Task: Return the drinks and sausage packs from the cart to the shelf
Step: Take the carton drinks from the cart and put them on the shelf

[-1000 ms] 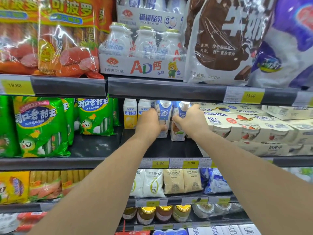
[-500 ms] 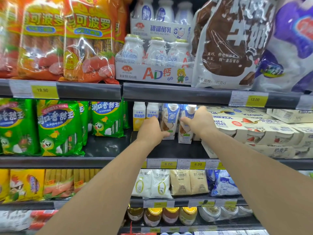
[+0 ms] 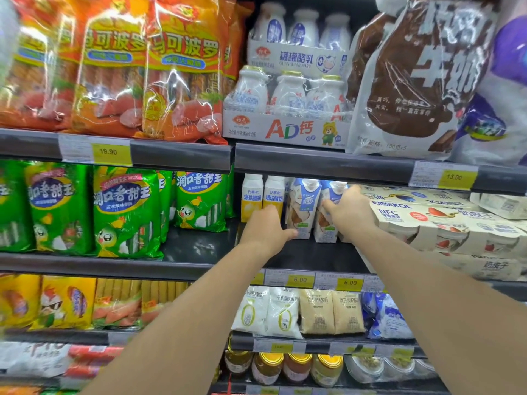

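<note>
Two blue-and-white drink cartons stand upright side by side on the middle shelf [image 3: 199, 252], the left carton [image 3: 302, 208] and the right carton [image 3: 330, 223]. My left hand [image 3: 265, 227] is low in front of the left carton, fingers loosely curled, fingertips touching its base without wrapping it. My right hand [image 3: 350, 212] rests against the right carton, fingers laid over its front and right side. Green sausage packs [image 3: 125, 212] stand on the same shelf to the left. Orange sausage packs [image 3: 182, 81] fill the shelf above.
Two yellow-and-white cartons [image 3: 262, 198] stand just left of the blue ones. Stacked white yogurt multipacks [image 3: 445, 220] crowd my right hand. Overhead runs the upper shelf edge [image 3: 328, 163] with bottle packs [image 3: 288, 109]. Bare dark shelf lies in front of the cartons. Pouches [image 3: 299, 312] fill the lower shelf.
My left hand has slipped down from around the left carton to its base. My right hand stays on the right carton. The view has shifted, so the shelves appear further right.
</note>
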A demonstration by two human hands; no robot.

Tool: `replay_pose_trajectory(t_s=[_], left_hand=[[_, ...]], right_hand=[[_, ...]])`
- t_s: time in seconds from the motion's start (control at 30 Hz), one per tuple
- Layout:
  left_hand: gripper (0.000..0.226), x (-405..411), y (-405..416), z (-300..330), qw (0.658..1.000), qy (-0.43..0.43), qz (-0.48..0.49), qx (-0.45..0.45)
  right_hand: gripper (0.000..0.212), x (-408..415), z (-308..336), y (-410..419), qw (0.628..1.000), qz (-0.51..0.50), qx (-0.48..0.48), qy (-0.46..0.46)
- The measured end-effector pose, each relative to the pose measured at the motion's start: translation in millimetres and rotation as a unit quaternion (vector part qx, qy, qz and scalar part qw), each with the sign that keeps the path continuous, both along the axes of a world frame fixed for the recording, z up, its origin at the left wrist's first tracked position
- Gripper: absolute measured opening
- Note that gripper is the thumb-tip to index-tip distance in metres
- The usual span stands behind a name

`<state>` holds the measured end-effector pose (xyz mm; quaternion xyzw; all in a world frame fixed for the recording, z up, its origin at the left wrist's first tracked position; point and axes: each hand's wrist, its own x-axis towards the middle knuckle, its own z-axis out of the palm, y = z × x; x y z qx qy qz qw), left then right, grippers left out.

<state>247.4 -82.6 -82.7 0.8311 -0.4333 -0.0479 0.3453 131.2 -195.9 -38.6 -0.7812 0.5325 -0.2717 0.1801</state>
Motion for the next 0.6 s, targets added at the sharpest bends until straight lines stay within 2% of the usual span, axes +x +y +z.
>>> replay_pose_trajectory(t_s=[0.3, 0.6], left_hand=[[0.051, -4, -40, 1, 0.999, 0.032, -0.004, -0.020], [0.050, 0, -52, -1, 0.999, 0.036, 0.006, 0.004]], right_hand=[[0.040, -7, -6, -8, 0.997, 0.040, -0.064, 0.030], [0.051, -7, -4, -7, 0.998, 0.032, -0.046, 0.028]])
